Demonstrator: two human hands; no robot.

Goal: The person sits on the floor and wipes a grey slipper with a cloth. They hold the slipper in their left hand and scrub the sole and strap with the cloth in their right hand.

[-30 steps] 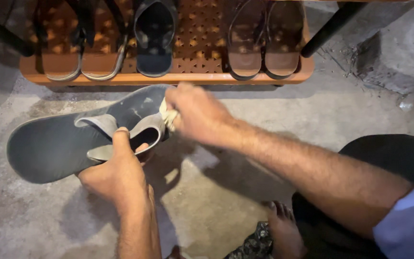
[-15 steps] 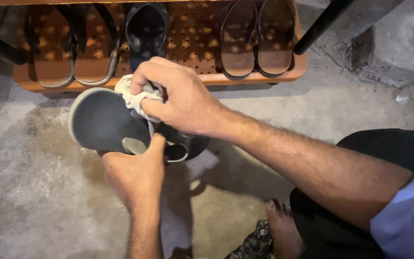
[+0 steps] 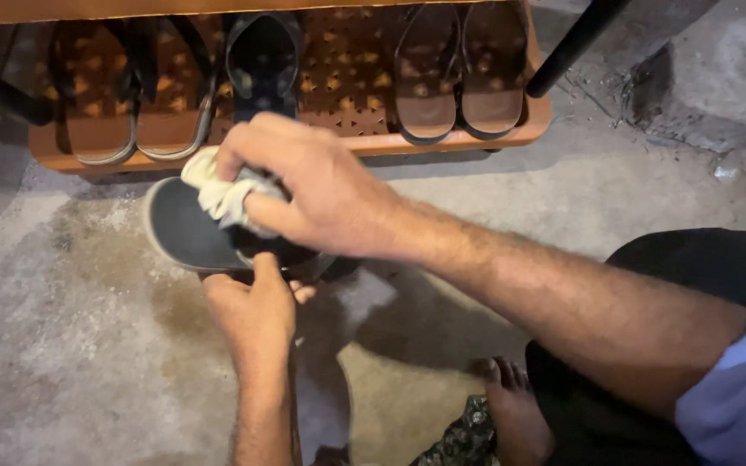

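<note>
Behind hands [image 3: 304, 194], sandal rack [image 3: 442, 138] (brown pairs)

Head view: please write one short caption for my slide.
Left hand holds a grey sandal while right hand presses a pale cloth on it, before a shoe rack.

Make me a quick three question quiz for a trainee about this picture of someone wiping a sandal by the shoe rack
1. True or false: the right hand presses a pale cloth onto the grey sandal.
2. Which hand grips the sandal from below? A) left hand B) right hand C) neither
3. Fill in: behind the hands, the orange shoe rack holds brown sandals and one ____ sandal on its own.

Key
1. True.
2. A.
3. Black.
</note>
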